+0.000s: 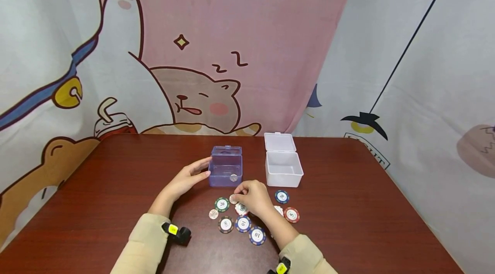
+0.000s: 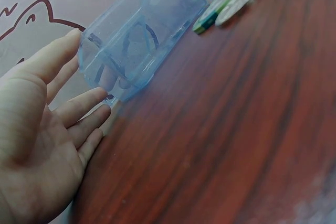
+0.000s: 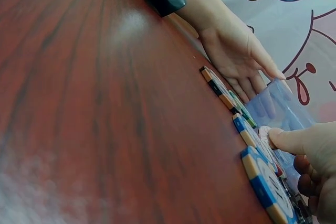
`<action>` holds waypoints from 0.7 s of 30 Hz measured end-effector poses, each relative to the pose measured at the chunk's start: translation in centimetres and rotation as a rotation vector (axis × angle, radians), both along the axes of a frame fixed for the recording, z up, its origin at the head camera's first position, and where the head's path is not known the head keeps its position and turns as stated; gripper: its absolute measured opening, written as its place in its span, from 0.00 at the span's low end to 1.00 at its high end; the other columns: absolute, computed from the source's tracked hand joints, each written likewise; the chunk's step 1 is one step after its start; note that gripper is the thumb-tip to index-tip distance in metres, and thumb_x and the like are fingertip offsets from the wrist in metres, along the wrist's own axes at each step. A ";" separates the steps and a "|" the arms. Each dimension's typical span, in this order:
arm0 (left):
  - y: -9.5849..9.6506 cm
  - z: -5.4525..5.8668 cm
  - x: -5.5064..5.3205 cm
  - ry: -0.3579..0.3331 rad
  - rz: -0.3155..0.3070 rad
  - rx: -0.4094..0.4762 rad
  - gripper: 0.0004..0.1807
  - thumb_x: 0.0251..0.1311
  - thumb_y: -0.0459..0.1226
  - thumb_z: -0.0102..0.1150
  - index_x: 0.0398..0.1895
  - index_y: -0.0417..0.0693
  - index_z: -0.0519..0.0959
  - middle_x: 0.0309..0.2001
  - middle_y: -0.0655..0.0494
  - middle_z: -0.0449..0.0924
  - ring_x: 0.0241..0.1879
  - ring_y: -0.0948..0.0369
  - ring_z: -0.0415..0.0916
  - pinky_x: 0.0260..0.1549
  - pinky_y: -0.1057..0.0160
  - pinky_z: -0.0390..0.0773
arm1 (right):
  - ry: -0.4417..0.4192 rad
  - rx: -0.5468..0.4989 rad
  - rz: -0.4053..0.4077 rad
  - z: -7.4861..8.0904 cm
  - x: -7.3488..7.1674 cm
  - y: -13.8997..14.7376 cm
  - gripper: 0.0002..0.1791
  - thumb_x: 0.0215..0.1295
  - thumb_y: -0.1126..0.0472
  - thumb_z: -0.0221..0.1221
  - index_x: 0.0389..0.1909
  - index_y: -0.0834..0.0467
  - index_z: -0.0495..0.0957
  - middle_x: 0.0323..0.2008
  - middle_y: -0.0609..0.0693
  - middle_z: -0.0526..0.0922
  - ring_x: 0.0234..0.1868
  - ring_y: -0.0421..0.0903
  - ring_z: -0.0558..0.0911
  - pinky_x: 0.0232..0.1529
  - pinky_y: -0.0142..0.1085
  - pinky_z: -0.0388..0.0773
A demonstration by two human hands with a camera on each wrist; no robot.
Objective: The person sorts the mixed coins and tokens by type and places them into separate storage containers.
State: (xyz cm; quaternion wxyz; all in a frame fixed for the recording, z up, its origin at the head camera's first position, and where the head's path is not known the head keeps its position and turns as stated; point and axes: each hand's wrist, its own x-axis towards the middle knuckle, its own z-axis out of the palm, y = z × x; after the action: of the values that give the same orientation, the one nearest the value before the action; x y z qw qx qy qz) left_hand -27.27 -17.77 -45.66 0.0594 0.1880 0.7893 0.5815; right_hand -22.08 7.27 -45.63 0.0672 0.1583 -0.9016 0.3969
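A blue see-through plastic box (image 1: 226, 175) stands with its lid raised, a silvery coin (image 1: 233, 177) showing in its lower front. My left hand (image 1: 188, 179) rests its fairly straight fingers against the left side of the box. My right hand (image 1: 253, 196) pinches another small coin (image 3: 264, 136) between thumb and fingers, just in front of the box. Around and below that hand lie poker chips: a green one (image 1: 222, 204), a black one (image 1: 226, 224), blue ones (image 1: 243, 223) and a red one (image 1: 291, 214). One more coin (image 1: 213, 214) lies beside the green chip.
To the right of the blue box, a white plastic box (image 1: 284, 175) has its lid tipped back. A dark blue chip (image 1: 282, 196) lies in front of it. The brown wooden table (image 1: 348, 205) ends at a cartoon-printed cloth (image 1: 270, 50) behind.
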 end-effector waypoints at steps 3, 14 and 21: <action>0.0 0.0 0.0 -0.001 0.000 0.001 0.30 0.65 0.37 0.58 0.70 0.47 0.65 0.65 0.42 0.66 0.65 0.44 0.61 0.60 0.41 0.58 | -0.004 -0.033 0.006 -0.1 -0.1 0.1 0.07 0.51 0.58 0.71 0.20 0.51 0.83 0.12 0.39 0.64 0.17 0.34 0.63 0.20 0.29 0.60; 0.0 -0.1 0.0 0.001 -0.013 0.007 0.29 0.65 0.37 0.57 0.70 0.48 0.64 0.66 0.42 0.66 0.66 0.45 0.60 0.60 0.41 0.58 | 0.004 -0.126 0.036 -0.1 -0.5 0.4 0.06 0.53 0.63 0.70 0.20 0.56 0.83 0.13 0.40 0.63 0.17 0.34 0.63 0.19 0.28 0.59; 0.0 -0.1 0.0 -0.001 -0.004 0.002 0.30 0.65 0.38 0.58 0.70 0.49 0.65 0.65 0.43 0.66 0.66 0.45 0.60 0.61 0.41 0.58 | 0.010 -0.205 0.025 0.4 -0.6 0.6 0.07 0.54 0.65 0.68 0.21 0.58 0.82 0.14 0.41 0.63 0.16 0.33 0.61 0.18 0.28 0.57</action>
State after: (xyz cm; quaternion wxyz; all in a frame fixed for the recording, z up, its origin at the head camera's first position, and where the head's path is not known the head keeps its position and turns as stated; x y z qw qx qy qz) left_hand -27.23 -17.82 -45.78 0.0607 0.1896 0.7882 0.5823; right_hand -22.71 7.84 -45.27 0.0826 0.1638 -0.8538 0.4873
